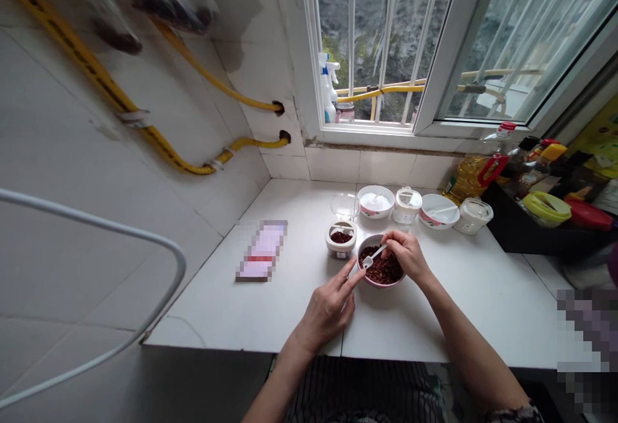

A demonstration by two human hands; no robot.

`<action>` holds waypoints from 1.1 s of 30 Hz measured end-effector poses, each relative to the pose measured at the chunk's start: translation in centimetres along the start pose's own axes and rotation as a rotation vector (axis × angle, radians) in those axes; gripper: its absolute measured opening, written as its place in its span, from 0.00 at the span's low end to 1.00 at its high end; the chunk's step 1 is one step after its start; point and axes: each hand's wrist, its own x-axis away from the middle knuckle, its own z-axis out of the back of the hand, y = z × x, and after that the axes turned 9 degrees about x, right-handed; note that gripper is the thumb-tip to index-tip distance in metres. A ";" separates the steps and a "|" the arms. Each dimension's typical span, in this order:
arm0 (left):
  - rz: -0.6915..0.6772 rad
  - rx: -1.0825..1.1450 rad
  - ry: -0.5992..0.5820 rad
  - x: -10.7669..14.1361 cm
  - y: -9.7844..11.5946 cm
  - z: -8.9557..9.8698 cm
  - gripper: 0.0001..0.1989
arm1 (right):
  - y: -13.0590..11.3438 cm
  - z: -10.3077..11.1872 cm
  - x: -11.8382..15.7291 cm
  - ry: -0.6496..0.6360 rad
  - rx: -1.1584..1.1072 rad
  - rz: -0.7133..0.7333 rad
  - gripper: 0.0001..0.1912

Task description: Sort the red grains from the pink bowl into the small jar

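A small white spoon (pixel 369 261) is pinched by its handle in my right hand (pixel 406 257). Its scoop hangs over a bowl (pixel 381 286) of dark red flakes (pixel 386 270), which look like crushed dried chili. My left hand (pixel 333 302) is at the bowl's near left side, fingers stretched out. One fingertip reaches the spoon's scoop; whether it touches is hard to tell. Just left of the bowl stands a seasoning jar (pixel 340 250) with its clear lid (pixel 344 205) raised and similar dark flakes inside.
Along the wall stand a bowl of white powder (pixel 375 203), a lidded jar (pixel 408 203), a bowl holding a white spoon (pixel 438 212) and another jar (pixel 474 216). An oil bottle (pixel 470 175) and other bottles crowd the right corner. A blurred phone-like object (pixel 262 250) lies left.
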 end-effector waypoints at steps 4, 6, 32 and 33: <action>0.001 0.006 0.008 0.0 0.0 -0.1 0.34 | 0.0 0.0 0.0 -0.049 -0.078 -0.052 0.06; 0.000 0.007 0.012 0.0 0.0 -0.1 0.34 | 0.0 0.1 0.0 -0.054 -0.124 -0.079 0.06; 0.008 0.002 -0.004 0.0 0.1 -0.1 0.35 | -3.5 -1.8 0.3 0.170 0.376 0.578 0.10; 0.001 -0.001 0.003 0.0 0.1 -0.1 0.35 | -3.4 -1.3 0.4 0.205 0.370 0.561 0.10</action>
